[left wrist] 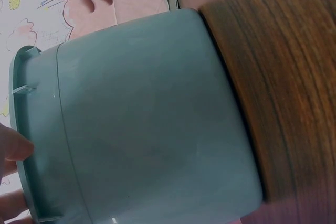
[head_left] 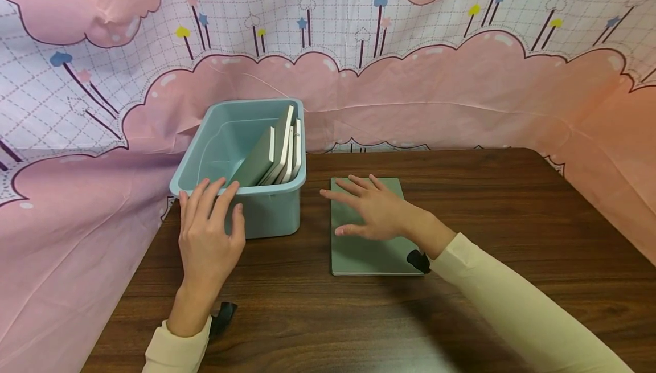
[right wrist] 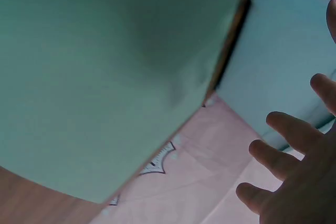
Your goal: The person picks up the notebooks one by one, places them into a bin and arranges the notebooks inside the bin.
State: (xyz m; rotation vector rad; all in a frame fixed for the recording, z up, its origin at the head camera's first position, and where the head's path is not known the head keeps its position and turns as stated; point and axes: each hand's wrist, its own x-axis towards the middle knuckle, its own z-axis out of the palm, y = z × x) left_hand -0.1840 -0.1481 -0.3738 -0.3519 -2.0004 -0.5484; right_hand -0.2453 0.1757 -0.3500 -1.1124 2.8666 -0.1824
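A blue-grey plastic bin (head_left: 215, 117) stands at the back left of the table, with several green-covered books (head_left: 258, 159) leaning inside against its right wall. My left hand (head_left: 207, 242) is at the bin's front rim, fingers extended and thumb apart. In the left wrist view its thumb (left wrist: 16, 145) shows beside the rim; whether it touches is unclear. To the right of the bin, a green notebook (head_left: 369, 256) lies flat on the table. Over it hovers my right hand (head_left: 381, 213), fingers spread and nothing held. The right wrist view shows these fingers (right wrist: 294, 129) apart from the cover (right wrist: 105, 103).
The dark wood tabletop (head_left: 307, 316) extends in front and to the right. A pink and white patterned cloth (head_left: 435, 99) hangs behind the table and along both sides. Black straps (head_left: 222, 317) show at the wrists.
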